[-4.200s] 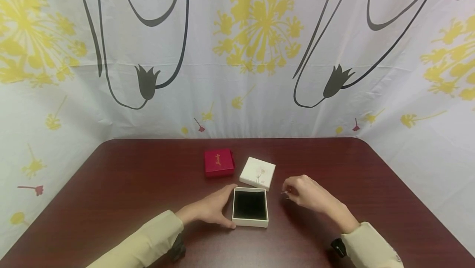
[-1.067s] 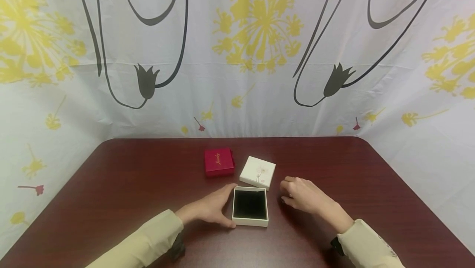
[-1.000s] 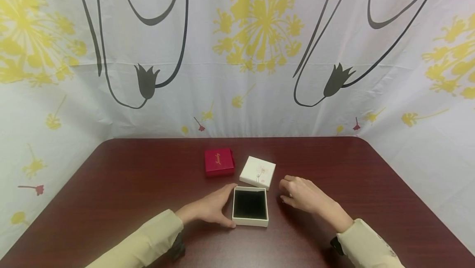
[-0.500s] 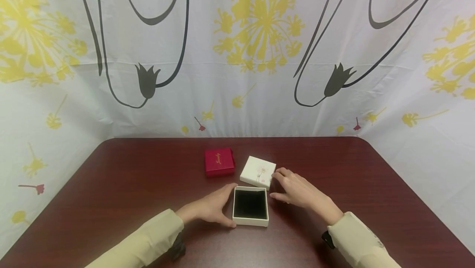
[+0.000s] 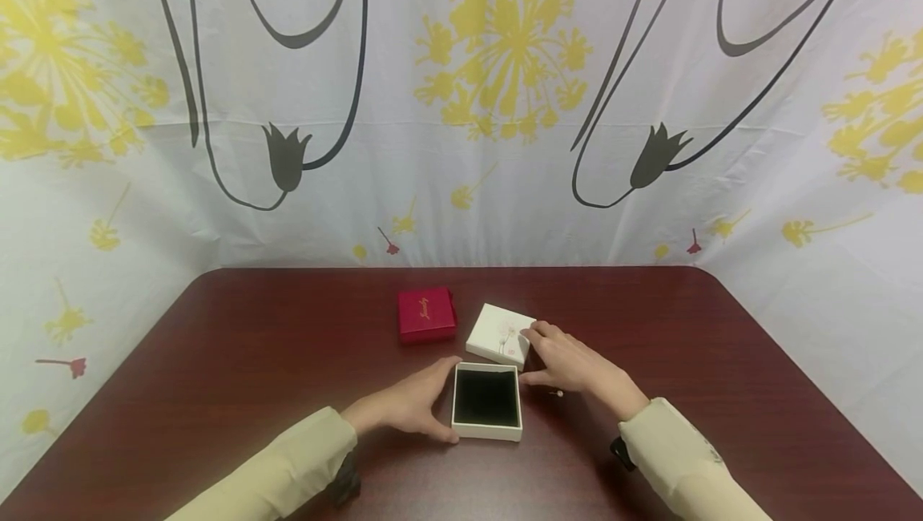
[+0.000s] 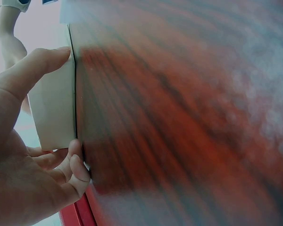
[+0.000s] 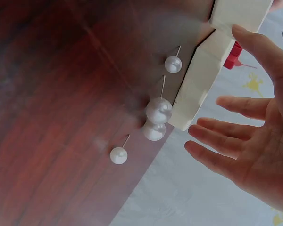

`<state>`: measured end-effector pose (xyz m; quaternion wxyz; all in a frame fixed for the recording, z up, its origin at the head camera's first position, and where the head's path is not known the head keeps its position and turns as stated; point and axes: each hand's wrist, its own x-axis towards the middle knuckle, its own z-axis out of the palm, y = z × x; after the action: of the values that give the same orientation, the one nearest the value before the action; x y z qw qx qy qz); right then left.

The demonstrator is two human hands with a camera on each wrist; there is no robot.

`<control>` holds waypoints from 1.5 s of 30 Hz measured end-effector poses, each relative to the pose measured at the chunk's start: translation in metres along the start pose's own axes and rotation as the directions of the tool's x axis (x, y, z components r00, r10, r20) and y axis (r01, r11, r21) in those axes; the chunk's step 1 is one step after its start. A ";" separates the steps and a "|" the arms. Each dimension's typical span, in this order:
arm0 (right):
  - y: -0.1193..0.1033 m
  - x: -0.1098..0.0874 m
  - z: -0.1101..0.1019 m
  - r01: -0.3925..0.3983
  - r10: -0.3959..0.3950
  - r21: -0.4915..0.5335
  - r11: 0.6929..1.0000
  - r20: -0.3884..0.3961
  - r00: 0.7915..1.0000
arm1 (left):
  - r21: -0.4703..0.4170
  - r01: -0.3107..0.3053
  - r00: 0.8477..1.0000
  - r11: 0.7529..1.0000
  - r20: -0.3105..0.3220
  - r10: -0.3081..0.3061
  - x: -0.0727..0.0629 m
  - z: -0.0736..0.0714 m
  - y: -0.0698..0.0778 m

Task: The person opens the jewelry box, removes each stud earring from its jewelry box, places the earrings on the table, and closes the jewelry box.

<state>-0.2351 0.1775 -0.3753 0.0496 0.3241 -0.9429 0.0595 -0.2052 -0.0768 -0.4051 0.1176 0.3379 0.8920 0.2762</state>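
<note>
An open white box base (image 5: 487, 431) with a black lining stands at the table's middle. My left hand (image 5: 411, 402) grips its left side, the thumb on the near wall (image 6: 56, 103) and fingers round the far corner. Touching its back edge lies the white flower-printed lid (image 5: 499, 332). My right hand (image 5: 577, 365) is spread at the lid's right side, fingertips at its edge and thumb near the base's right wall; the right wrist view shows nothing in it. On the table below that hand lie several pearl stud earrings (image 7: 159, 111), mostly hidden in the head view, where one pearl (image 5: 558, 393) shows.
A red box (image 5: 426, 315) with gold lettering sits behind, left of the lid. All rests on a dark red-brown wooden table (image 5: 288, 321). A patterned white curtain (image 5: 461, 216) hangs round its back and sides.
My right hand has let go of a small thin-pinned item it pinched earlier, spread its fingers, and moved left to the lid. A pearl now shows beneath it. My left hand stays put.
</note>
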 end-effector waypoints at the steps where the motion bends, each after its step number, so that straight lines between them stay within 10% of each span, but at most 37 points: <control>1: 0.000 0.001 0.000 -0.006 0.006 0.005 1.000 0.010 1.000 | 0.000 0.002 1.000 1.000 0.001 -0.002 0.000 0.000 0.000; 45: 0.021 0.034 0.012 -0.125 0.102 0.139 0.982 0.165 0.981 | -0.001 -0.002 1.000 1.000 -0.006 0.002 0.001 0.000 -0.001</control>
<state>-0.2757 0.1715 -0.3840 -0.0525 0.2762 -0.9537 0.1069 -0.2062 -0.0763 -0.4059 0.1148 0.3380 0.8919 0.2776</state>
